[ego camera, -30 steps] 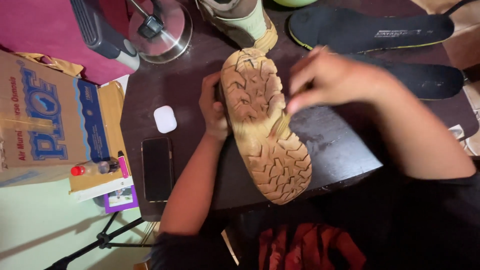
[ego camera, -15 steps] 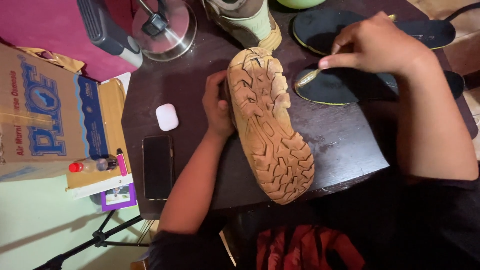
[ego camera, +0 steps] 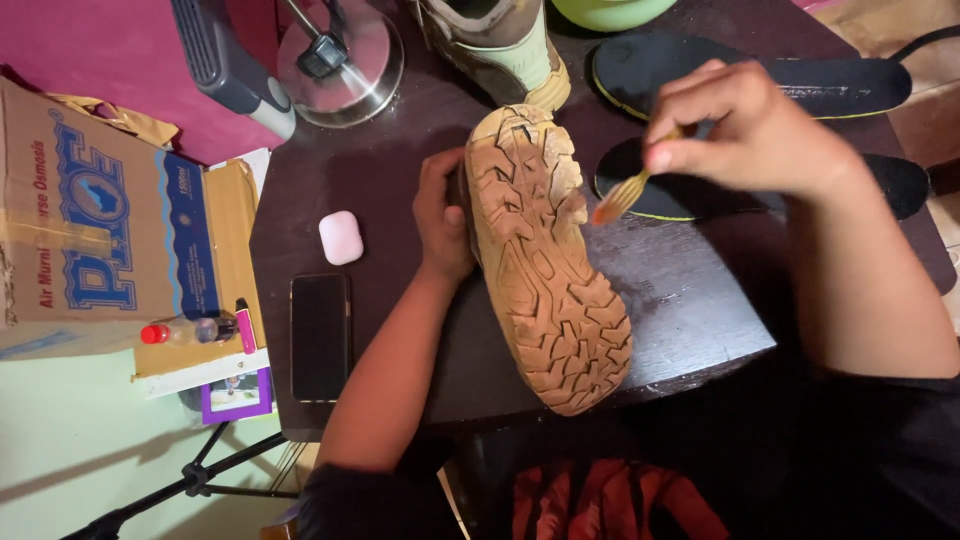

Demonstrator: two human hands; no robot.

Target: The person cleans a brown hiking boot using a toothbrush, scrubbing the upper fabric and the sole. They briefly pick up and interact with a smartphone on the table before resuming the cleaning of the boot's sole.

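Holding the tan boot [ego camera: 545, 265] sole-up on the dark worktop [ego camera: 690, 300], the left hand [ego camera: 440, 220] clasps its upper beside the toe end, while the right hand [ego camera: 745, 130] pinches a small brush [ego camera: 620, 197] whose bristles hover just right of the sole. Good brushing, I judge, means a steady boot and short strokes along the tread grooves. Compared with half a second ago, the right hand has drawn nearer the boot, leaving the black insoles [ego camera: 830, 85] more exposed.
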